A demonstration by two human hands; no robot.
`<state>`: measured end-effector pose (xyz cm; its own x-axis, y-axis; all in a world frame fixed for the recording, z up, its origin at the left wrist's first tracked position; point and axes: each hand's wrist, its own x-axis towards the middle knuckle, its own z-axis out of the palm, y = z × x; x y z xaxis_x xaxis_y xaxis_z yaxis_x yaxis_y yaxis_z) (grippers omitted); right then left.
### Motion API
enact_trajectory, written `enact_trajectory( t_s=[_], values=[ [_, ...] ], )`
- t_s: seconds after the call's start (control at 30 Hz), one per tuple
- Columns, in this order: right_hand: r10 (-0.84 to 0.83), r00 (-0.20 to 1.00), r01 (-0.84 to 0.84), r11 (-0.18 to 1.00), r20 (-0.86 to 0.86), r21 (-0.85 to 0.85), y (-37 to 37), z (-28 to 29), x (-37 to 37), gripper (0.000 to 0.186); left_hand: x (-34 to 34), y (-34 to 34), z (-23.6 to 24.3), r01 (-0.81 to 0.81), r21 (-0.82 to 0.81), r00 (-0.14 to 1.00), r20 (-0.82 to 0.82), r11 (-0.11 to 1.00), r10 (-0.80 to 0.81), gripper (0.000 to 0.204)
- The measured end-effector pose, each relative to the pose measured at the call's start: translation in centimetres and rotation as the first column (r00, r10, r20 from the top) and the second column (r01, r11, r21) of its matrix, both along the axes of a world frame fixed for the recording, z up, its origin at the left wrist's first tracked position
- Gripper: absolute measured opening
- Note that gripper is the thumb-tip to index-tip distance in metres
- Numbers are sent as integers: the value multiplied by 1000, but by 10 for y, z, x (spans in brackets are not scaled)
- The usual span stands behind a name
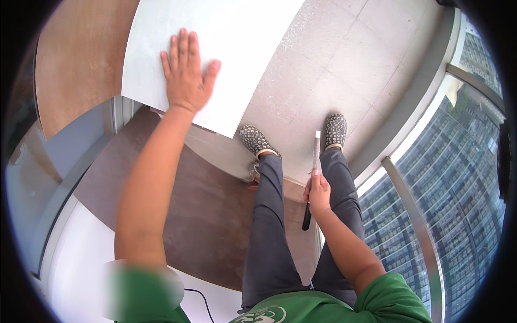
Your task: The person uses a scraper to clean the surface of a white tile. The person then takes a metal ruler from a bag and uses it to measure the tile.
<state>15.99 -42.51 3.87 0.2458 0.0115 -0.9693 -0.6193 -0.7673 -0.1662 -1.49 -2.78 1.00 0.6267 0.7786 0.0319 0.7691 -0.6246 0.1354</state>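
Note:
My left hand lies flat on a smooth white board, its fingers stretched out and the thumb spread to the side. Nothing is in it. Lower down and to the right, in front of my legs, my right hand is wrapped round a long slim tool. This tool has a pale grey shaft, a whitish square tip pointing away from me and a black end below my fist. Its exact kind cannot be made out. The tool is apart from the board.
Brown wooden panels stand at the far left, and a dark brown surface lies below the board. Pale floor tiles run under my patterned shoes. Curved windows line the right. A thin black cable lies at the lower left.

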Motion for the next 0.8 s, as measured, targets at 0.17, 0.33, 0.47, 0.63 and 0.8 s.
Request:
enact_trajectory(
  t_s=[0.17,0.33,0.47,0.63,0.8],
  values=[
    [-113,988,109,993,-105,-38,-10,-24,16,50,46,-76,12,104,-138,992,-51,985,-112,84],
    [-99,982,102,995,-162,5,-9,-24,28,50,124,-49,3,179,-107,980,-64,978,-187,83],
    [-187,965,190,982,-185,-2,-3,-23,37,49,233,36,-12,156,79,980,-140,985,-144,82],
    [-180,955,186,983,-235,4,-5,-28,41,50,295,86,-1,-5,68,999,-52,998,8,83],
    [-216,946,215,976,-242,-31,-7,-27,48,49,200,-2,-10,101,71,995,18,992,-103,84]
  ],
)
